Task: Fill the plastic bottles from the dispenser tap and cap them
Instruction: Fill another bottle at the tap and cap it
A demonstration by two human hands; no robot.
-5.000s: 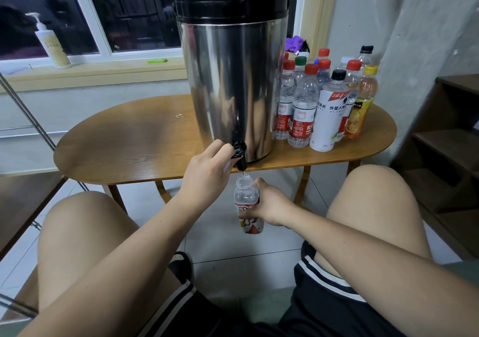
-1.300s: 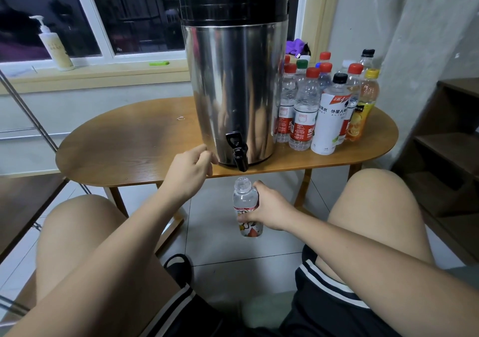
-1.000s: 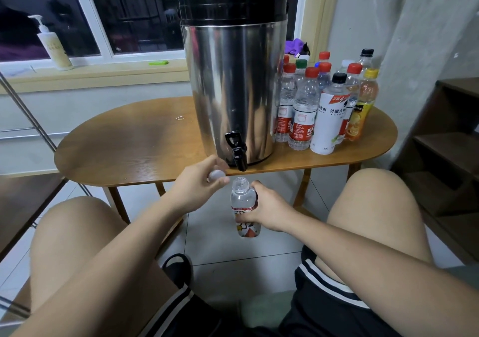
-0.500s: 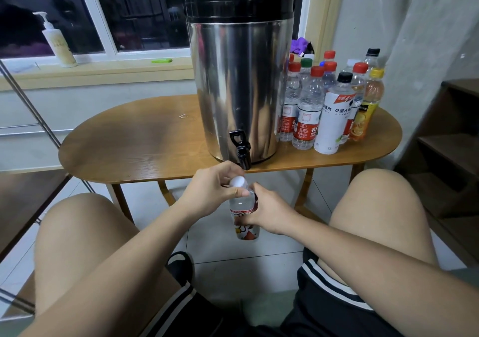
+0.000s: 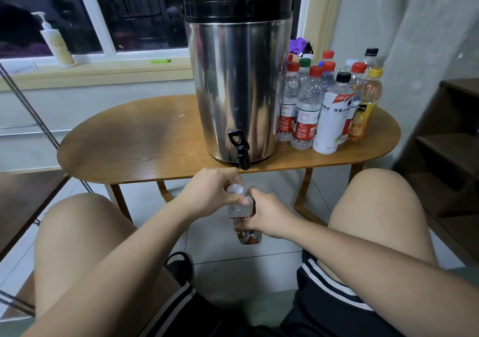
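Left hand (image 5: 207,194) is off the tap (image 5: 241,152); its fingers (image 5: 225,178) now pinch the cap (image 5: 234,189) onto the bottle (image 5: 243,222), which the right hand (image 5: 267,215) grips below the desk's (image 5: 129,150) front edge: capping begins.

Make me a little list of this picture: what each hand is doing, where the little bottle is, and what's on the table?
left hand: pinches the white cap on top of the small bottle
right hand: grips the small bottle around its middle
small bottle: upright, lower than the table edge, near the tap
tap: nobody touches it, no water seen coming out
dispenser: shiny steel, black lid, standing on the table
capped bottles: bunched on the table beside the dispenser
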